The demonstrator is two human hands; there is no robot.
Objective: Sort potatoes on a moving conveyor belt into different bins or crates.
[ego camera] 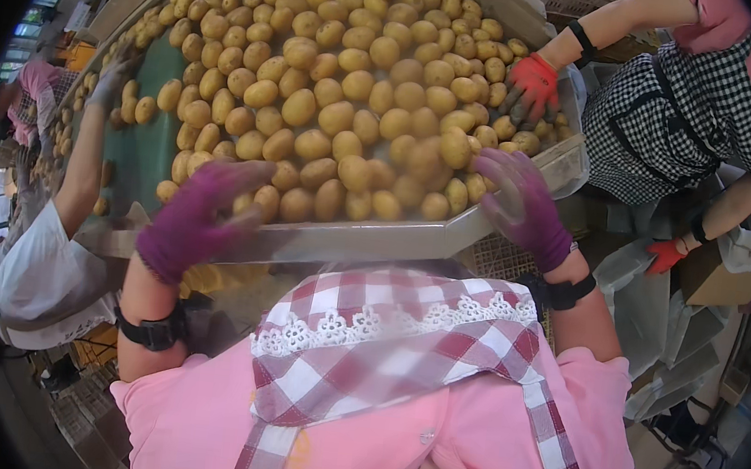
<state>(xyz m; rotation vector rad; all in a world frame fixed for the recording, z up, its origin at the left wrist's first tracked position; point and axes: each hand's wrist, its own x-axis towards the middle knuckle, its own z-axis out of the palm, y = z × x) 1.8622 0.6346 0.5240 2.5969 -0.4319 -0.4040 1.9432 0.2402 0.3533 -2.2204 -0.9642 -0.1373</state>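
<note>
A thick layer of yellow-skinned potatoes (336, 117) covers a sorting table with a pale raised rim (361, 238) in front of me. My left hand (202, 216), in a purple glove with greyish palm and fingers, hovers over the near left rim. Its fingers are apart, slightly blurred, and beside the nearest potatoes; nothing shows in its grasp. At the near right corner, my right hand (526, 206) wears a matching glove. Its spread fingers are close to the potatoes at the edge, and I cannot tell whether they touch. Some potatoes near the middle right look blurred.
A co-worker's red-gloved hand (533, 90) rests among potatoes at the right end chute. Another person's gloved hand (111, 80) reaches over the green conveyor belt (154, 122) on the left. Cartons with plastic liners (635, 310) stand at right; a plastic crate (500, 254) sits below the rim.
</note>
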